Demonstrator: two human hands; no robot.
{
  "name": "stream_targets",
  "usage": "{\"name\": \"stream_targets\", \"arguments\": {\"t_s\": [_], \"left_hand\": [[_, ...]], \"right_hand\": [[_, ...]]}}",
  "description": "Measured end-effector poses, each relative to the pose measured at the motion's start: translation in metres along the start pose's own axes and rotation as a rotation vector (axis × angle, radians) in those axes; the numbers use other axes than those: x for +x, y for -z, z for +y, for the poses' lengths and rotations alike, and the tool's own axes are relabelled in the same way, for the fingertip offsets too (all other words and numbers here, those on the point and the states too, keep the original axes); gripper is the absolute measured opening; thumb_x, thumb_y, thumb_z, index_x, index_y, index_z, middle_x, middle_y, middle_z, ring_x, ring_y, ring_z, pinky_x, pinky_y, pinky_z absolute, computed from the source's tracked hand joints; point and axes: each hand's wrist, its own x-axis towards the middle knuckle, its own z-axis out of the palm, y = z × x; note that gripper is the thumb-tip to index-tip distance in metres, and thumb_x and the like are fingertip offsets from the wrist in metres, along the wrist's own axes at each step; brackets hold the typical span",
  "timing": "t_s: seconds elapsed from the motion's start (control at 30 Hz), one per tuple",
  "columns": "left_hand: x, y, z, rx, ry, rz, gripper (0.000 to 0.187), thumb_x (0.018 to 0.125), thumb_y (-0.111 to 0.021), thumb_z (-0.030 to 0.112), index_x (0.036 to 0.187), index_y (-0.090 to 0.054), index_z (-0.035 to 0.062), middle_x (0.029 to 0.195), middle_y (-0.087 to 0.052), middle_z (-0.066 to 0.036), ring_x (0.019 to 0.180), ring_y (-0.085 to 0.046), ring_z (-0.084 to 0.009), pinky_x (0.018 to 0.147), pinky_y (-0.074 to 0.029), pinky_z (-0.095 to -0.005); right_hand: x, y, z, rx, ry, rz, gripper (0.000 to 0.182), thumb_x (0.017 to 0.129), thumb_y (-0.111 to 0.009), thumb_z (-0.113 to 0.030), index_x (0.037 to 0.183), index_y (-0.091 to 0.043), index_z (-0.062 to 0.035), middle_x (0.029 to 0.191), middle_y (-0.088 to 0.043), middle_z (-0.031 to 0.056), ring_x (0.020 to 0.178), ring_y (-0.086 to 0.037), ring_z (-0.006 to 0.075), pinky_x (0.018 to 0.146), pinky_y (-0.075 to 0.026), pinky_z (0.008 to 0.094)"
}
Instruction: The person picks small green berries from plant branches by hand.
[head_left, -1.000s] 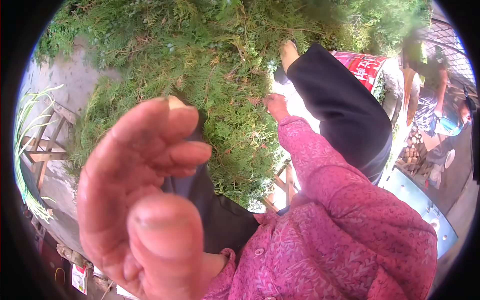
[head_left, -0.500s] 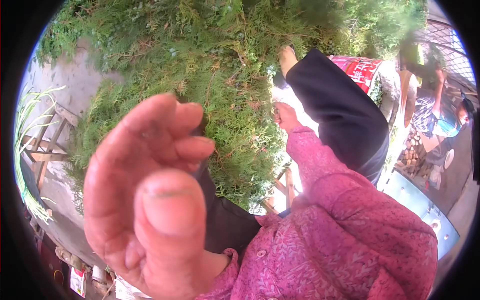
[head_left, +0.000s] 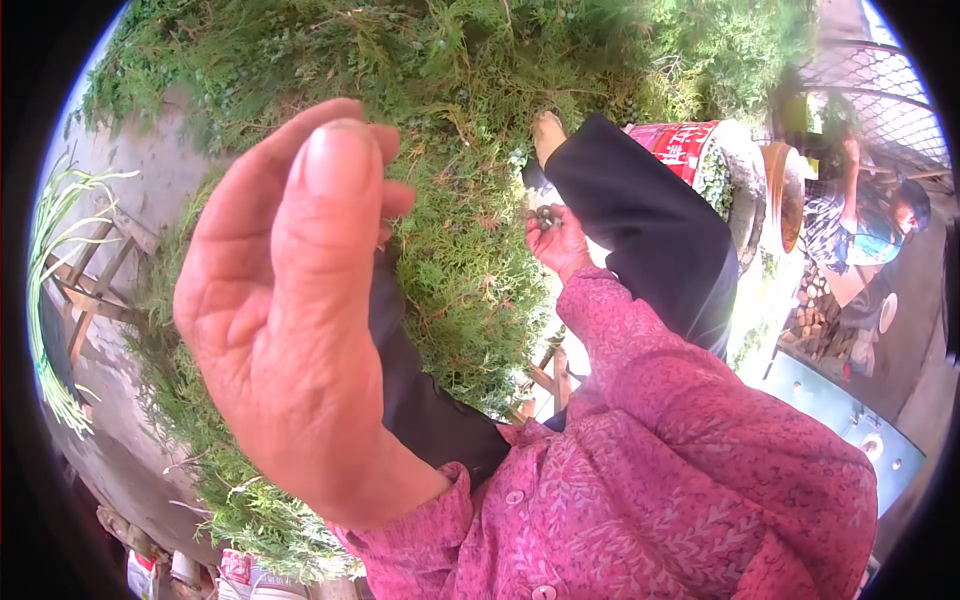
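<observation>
Right hand (head_left: pixel 556 240) cups small dark berries (head_left: pixel 545 217) beside the cypress sprigs (head_left: pixel 460 210).

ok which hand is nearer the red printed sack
Right. The right hand is across the trouser leg from the red printed sack; the left hand is farther away.

The left hand (head_left: pixel 290 300) is raised very close to the camera, with the thumb up and the fingers curled, holding nothing visible. Farther away, the right hand (head_left: pixel 555 240) in a pink sleeve (head_left: pixel 640 370) holds small dark berries (head_left: pixel 545 217) beside the green cypress branches (head_left: pixel 450 150). Black trouser legs (head_left: pixel 650 220) stretch over the branches, and long green stalks (head_left: pixel 50 260) lie on a wooden frame (head_left: pixel 90 290).
</observation>
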Motion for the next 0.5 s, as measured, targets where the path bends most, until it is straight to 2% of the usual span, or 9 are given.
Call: {"name": "stream_targets", "arguments": {"t_s": [0.1,0.2,0.23,0.3,0.33,0.37,0.43,0.47,0.5], "left_hand": [[-0.001,0.001,-0.002,-0.003,-0.007,0.015,0.028,0.087,-0.051,0.020,0.100,-0.058,-0.0030,0.088,-0.064,-0.013,0.070,-0.058,-0.0143,0.067,-0.045,-0.0241],[-0.001,0.002,-0.004,-0.026,0.000,0.029,0.027,0.087,-0.051,0.020,0.100,-0.059,-0.0028,0.088,-0.063,-0.013,0.070,-0.059,-0.0146,0.067,-0.046,-0.0242],[-0.001,0.001,-0.004,-0.031,-0.008,0.032,0.028,0.087,-0.051,0.020,0.100,-0.058,-0.0032,0.088,-0.063,-0.014,0.070,-0.059,-0.0150,0.067,-0.046,-0.0246],[0.000,0.002,-0.004,-0.029,-0.009,0.035,0.028,0.087,-0.051,0.020,0.100,-0.058,-0.0036,0.088,-0.063,-0.014,0.070,-0.059,-0.0153,0.068,-0.046,-0.0250],[0.001,0.003,-0.004,-0.031,-0.009,0.020,0.029,0.088,-0.051,0.019,0.101,-0.057,-0.0047,0.089,-0.063,-0.015,0.072,-0.059,-0.0160,0.069,-0.046,-0.0253],[0.001,0.004,-0.004,-0.034,-0.009,0.004,0.029,0.088,-0.050,0.019,0.102,-0.057,-0.0058,0.090,-0.062,-0.016,0.073,-0.059,-0.0166,0.069,-0.046,-0.0257],[0.000,0.003,0.000,-0.005,0.005,0.004,0.031,0.088,-0.049,0.019,0.103,-0.055,-0.0070,0.091,-0.062,-0.017,0.074,-0.059,-0.0172,0.070,-0.046,-0.0262],[0.000,0.004,0.000,0.017,0.018,0.008,0.033,0.089,-0.047,0.020,0.105,-0.054,-0.0082,0.093,-0.061,-0.018,0.076,-0.059,-0.0178,0.071,-0.046,-0.0268],[0.002,0.008,-0.003,0.023,0.024,0.010,0.033,0.089,-0.047,0.020,0.105,-0.054,-0.0082,0.093,-0.061,-0.018,0.076,-0.059,-0.0178,0.071,-0.046,-0.0268]], "right_hand": [[0.002,0.001,-0.004,0.138,0.066,0.032,0.016,0.077,-0.060,-0.012,0.088,-0.054,-0.0032,0.078,-0.056,0.0109,0.063,-0.055,0.0186,0.050,-0.048,0.0250],[0.006,-0.011,-0.002,-0.193,0.044,-0.115,0.015,0.076,-0.058,0.000,0.091,-0.056,0.0018,0.077,-0.057,0.0122,0.063,-0.056,0.0160,0.046,-0.047,0.0212],[0.009,-0.017,0.003,-0.193,0.040,-0.111,0.015,0.076,-0.058,0.000,0.091,-0.056,0.0018,0.077,-0.057,0.0122,0.063,-0.056,0.0160,0.046,-0.047,0.0212],[0.017,-0.029,0.016,-0.849,-0.004,-0.087,0.021,0.075,-0.060,-0.001,0.096,-0.056,0.0034,0.072,-0.057,0.0105,0.056,-0.055,0.0151,0.046,-0.048,0.0225],[0.025,-0.026,0.022,-1.022,0.003,-0.057,0.020,0.074,-0.062,-0.002,0.092,-0.059,0.0041,0.072,-0.059,0.0099,0.054,-0.056,0.0159,0.051,-0.049,0.0242],[0.032,-0.021,0.028,-1.017,-0.002,-0.056,0.020,0.074,-0.062,-0.002,0.092,-0.059,0.0041,0.072,-0.059,0.0099,0.054,-0.056,0.0159,0.051,-0.049,0.0242],[0.046,-0.009,0.039,-1.781,0.272,0.152,0.015,0.070,-0.064,-0.005,0.084,-0.064,0.0011,0.077,-0.063,0.0097,0.060,-0.060,0.0194,0.059,-0.050,0.0278],[0.033,-0.019,0.042,-2.053,0.365,0.159,0.014,0.072,-0.062,-0.006,0.084,-0.066,-0.0009,0.088,-0.064,0.0120,0.072,-0.062,0.0225,0.068,-0.050,0.0301],[0.038,-0.014,0.044,-2.052,0.354,0.155,0.014,0.072,-0.062,-0.006,0.084,-0.066,-0.0009,0.088,-0.064,0.0120,0.072,-0.062,0.0225,0.068,-0.050,0.0301]]}}
